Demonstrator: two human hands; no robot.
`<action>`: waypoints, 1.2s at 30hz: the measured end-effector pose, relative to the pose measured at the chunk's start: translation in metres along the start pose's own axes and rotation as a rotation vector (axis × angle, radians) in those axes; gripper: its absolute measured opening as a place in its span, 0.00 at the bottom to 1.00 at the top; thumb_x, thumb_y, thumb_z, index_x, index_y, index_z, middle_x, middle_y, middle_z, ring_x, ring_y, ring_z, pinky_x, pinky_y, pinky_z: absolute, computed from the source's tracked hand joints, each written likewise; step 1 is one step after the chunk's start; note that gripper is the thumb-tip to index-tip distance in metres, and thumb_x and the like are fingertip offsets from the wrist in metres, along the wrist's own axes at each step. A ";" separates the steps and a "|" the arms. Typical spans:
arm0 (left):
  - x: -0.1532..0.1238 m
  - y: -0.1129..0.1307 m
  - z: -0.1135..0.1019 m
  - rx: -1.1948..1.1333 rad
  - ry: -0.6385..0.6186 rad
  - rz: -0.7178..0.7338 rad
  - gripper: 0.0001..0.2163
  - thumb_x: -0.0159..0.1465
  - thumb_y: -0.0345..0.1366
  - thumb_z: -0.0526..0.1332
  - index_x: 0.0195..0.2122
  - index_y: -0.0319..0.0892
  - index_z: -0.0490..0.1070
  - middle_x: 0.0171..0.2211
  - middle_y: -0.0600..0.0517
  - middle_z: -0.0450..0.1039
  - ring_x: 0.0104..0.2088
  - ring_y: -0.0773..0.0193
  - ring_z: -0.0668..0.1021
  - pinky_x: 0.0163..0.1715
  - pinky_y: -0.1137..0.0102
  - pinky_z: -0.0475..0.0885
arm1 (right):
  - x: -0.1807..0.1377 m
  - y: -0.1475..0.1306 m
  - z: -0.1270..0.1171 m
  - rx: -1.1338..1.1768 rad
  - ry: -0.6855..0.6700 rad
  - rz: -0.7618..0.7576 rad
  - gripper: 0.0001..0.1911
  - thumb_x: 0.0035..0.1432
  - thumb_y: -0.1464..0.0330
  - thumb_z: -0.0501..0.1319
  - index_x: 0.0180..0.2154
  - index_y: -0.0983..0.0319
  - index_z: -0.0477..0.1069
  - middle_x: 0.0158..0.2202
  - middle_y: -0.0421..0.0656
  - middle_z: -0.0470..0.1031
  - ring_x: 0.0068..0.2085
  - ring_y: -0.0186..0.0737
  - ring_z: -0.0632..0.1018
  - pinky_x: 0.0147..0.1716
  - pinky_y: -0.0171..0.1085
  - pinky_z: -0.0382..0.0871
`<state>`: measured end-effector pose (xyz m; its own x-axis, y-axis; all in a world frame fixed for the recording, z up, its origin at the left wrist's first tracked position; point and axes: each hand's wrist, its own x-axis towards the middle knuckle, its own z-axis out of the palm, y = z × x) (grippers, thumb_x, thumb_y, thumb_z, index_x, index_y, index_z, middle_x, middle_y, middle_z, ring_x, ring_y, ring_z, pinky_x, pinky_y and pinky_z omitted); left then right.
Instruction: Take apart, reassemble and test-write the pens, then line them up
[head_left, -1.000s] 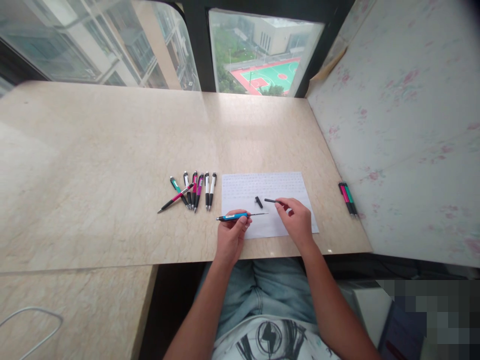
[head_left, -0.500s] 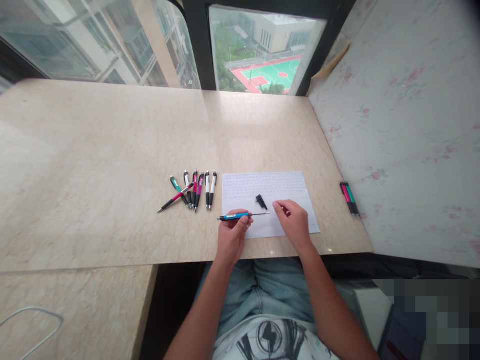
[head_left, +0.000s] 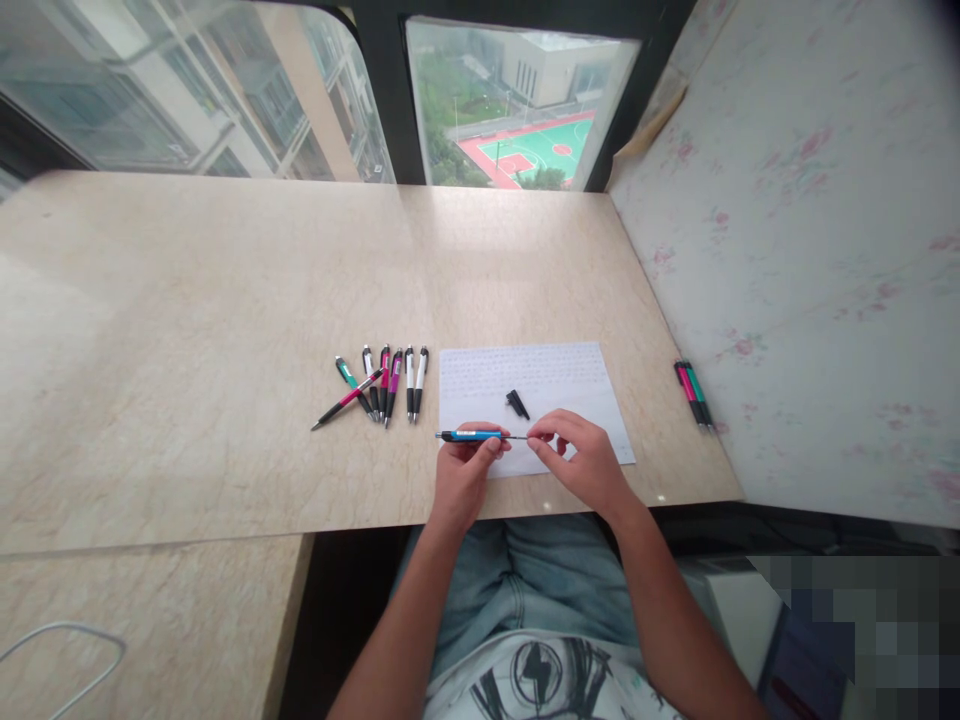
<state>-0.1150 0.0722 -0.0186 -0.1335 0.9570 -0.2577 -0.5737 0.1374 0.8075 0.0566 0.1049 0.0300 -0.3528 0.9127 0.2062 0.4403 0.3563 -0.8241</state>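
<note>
My left hand (head_left: 463, 472) grips a blue pen barrel (head_left: 466, 435) held level over the lower edge of a written sheet of paper (head_left: 534, 385). A thin refill sticks out of the barrel to the right. My right hand (head_left: 586, 460) pinches at the tip of that refill; what its fingers hold is too small to make out. A small black pen part (head_left: 517, 403) lies on the paper just beyond my hands.
Several pens (head_left: 379, 382) in pink, teal, white and black lie fanned out left of the paper. Two more pens (head_left: 693, 392) rest by the flowered wall on the right. The marble table (head_left: 210, 320) ends near my lap. A white cable (head_left: 52, 645) lies lower left.
My right hand has drawn in from the paper towards the left, bringing its fingertips to the refill's tip. The black piece it held out earlier is hidden in its fingers. The left hand stayed put.
</note>
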 end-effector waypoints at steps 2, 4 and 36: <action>0.000 -0.001 -0.001 0.019 -0.014 0.003 0.09 0.56 0.35 0.72 0.36 0.41 0.78 0.35 0.50 0.80 0.32 0.67 0.79 0.37 0.72 0.71 | 0.000 0.001 -0.001 -0.016 -0.005 -0.013 0.05 0.61 0.72 0.61 0.35 0.59 0.75 0.33 0.42 0.76 0.33 0.37 0.75 0.27 0.35 0.68; 0.000 -0.002 -0.003 0.033 -0.033 0.013 0.08 0.57 0.35 0.71 0.37 0.41 0.77 0.34 0.50 0.79 0.32 0.67 0.79 0.37 0.72 0.71 | -0.001 0.002 -0.002 -0.030 -0.008 -0.026 0.04 0.61 0.72 0.61 0.35 0.59 0.75 0.34 0.43 0.76 0.33 0.37 0.75 0.27 0.35 0.68; 0.003 0.002 0.002 -0.169 0.059 0.002 0.09 0.55 0.33 0.73 0.36 0.42 0.76 0.33 0.52 0.77 0.30 0.71 0.76 0.32 0.76 0.71 | -0.005 0.043 0.002 -0.296 0.088 0.245 0.07 0.61 0.67 0.58 0.32 0.60 0.74 0.33 0.44 0.78 0.34 0.42 0.76 0.35 0.41 0.69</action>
<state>-0.1151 0.0757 -0.0171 -0.1793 0.9398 -0.2910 -0.7007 0.0856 0.7083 0.0759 0.1154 -0.0075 -0.1407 0.9870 0.0771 0.7267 0.1559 -0.6691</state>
